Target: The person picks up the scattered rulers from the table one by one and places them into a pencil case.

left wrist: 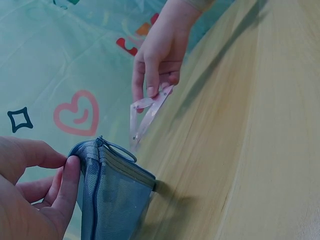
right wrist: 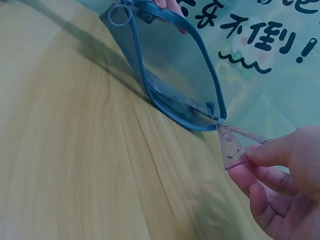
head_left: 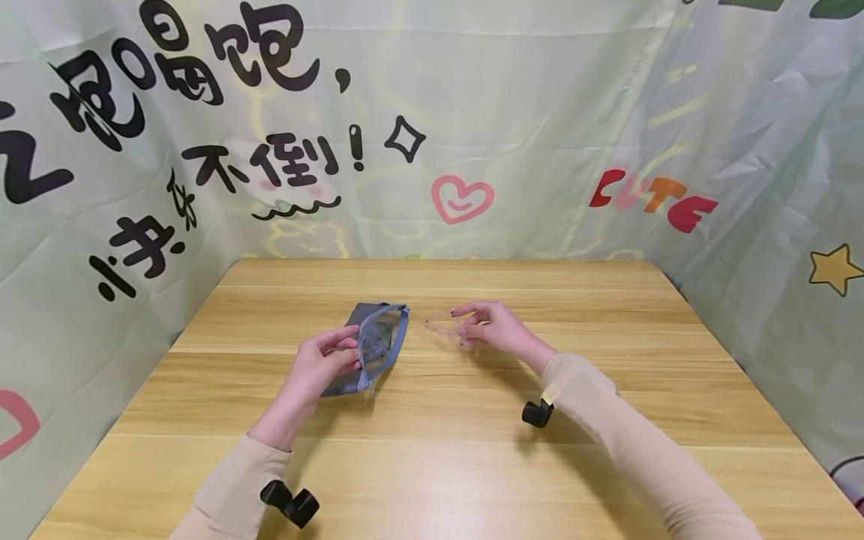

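Observation:
A blue zip pouch (head_left: 401, 334) with mesh on one side is tilted over the table, its zipped mouth spread open to the right. My left hand (head_left: 320, 364) pinches the edge of that mouth between thumb and fingers. Inside, a clear flat piece (right wrist: 175, 97) shows near the lower side. Across from it, my right hand (head_left: 496, 326) pinches a transparent pinkish set square (left wrist: 150, 112) by one end. The set square's free tip points at the pouch, with a small gap between them in the head view. A ring-shaped zip pull (right wrist: 120, 14) hangs at one end.
The wooden table (head_left: 432, 465) runs up to a pale printed cloth (head_left: 526, 112) at the back and both sides. Small black cameras (head_left: 290, 504) are strapped at both wrists, over light sleeves (head_left: 628, 435).

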The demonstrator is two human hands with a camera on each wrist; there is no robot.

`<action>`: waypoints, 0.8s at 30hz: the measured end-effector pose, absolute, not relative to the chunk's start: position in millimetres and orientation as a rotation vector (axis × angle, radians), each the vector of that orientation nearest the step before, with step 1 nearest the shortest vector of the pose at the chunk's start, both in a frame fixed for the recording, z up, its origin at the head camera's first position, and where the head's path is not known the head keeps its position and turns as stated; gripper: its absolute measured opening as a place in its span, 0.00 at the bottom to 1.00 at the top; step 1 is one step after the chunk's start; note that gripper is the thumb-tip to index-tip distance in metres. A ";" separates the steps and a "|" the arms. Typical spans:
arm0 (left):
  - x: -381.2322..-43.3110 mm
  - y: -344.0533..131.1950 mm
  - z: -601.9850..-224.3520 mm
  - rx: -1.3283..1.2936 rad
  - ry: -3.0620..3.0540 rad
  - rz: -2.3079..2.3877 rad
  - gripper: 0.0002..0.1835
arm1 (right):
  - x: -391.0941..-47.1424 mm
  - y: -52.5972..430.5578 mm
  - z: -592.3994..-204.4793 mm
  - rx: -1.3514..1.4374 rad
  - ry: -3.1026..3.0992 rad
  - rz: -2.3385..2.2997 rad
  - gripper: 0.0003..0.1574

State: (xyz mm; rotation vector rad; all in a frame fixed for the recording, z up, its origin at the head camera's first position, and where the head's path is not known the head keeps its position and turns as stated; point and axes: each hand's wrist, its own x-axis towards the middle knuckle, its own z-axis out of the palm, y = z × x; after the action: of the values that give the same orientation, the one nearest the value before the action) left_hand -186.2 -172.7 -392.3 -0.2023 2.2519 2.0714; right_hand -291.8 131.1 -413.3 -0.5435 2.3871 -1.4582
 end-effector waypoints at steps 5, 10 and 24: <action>-185.5 -172.1 -391.2 -0.205 2.250 2.080 0.27 | -290.0 125.6 -411.0 -0.518 2.387 -1.449 0.23; -185.4 -172.2 -390.4 -0.202 2.250 2.077 0.27 | -288.6 119.0 -409.9 -0.512 2.387 -1.451 0.24; -186.1 -172.6 -391.7 -0.207 2.259 2.066 0.26 | -285.1 95.0 -406.7 -0.454 2.309 -1.506 0.23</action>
State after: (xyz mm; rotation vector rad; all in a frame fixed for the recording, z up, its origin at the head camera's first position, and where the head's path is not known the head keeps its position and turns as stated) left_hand -186.1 -172.6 -391.7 -0.2073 2.2594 2.0656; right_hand -285.1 95.0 -406.7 -0.4542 2.3087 -1.5056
